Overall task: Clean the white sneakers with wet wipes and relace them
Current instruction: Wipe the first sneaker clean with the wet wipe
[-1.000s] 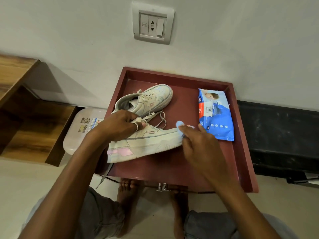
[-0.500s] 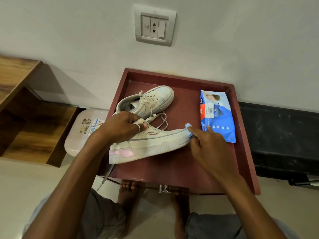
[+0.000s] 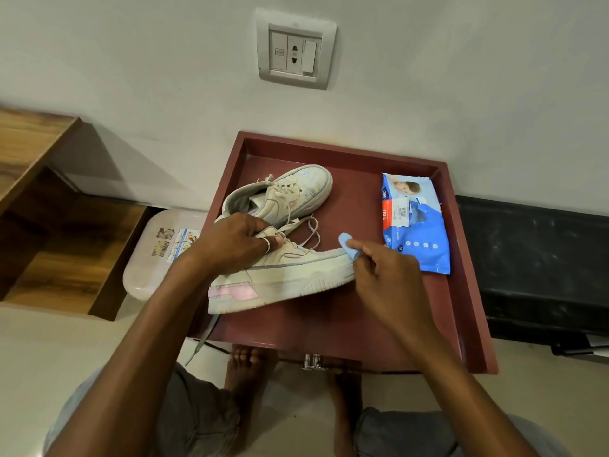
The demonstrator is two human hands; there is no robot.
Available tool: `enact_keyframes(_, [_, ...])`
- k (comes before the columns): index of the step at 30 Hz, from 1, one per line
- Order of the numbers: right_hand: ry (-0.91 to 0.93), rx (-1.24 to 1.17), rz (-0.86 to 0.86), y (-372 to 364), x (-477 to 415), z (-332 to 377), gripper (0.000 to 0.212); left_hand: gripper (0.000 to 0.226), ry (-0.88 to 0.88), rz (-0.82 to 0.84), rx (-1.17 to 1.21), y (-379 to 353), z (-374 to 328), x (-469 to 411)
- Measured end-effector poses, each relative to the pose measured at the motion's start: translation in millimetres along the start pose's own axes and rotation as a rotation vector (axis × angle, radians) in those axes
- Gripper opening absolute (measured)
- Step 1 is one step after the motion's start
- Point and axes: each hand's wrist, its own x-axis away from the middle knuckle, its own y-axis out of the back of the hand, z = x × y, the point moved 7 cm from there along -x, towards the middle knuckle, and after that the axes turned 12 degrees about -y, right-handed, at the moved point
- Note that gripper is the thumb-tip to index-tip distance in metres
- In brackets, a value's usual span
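Left hand: grips near sneaker at its laces
Right hand: pinches blue wipe against the toe

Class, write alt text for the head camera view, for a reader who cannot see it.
A person's right hand holds a blue wet wipe against the toe of a white sneaker, which the left hand grips on a dark red tray. A second sneaker and a blue wet wipes pack lie farther back.
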Motion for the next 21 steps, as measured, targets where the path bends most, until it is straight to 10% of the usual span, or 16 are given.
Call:
enact_keyframes(7, [0.527,0.285,0.115,-38,59,54,0.042,0.022,0.021,-0.005,-0.001,1,0,1])
enact_keyframes(14, [0.039,0.104,-0.019,3,6,1,0.033,0.02,0.011,0.002,0.021,0,1,1])
enact_keyframes(21, [0.526,0.317,0.045,-38,60,50,0.04,0.021,0.024,0.008,0.02,0,2,2])
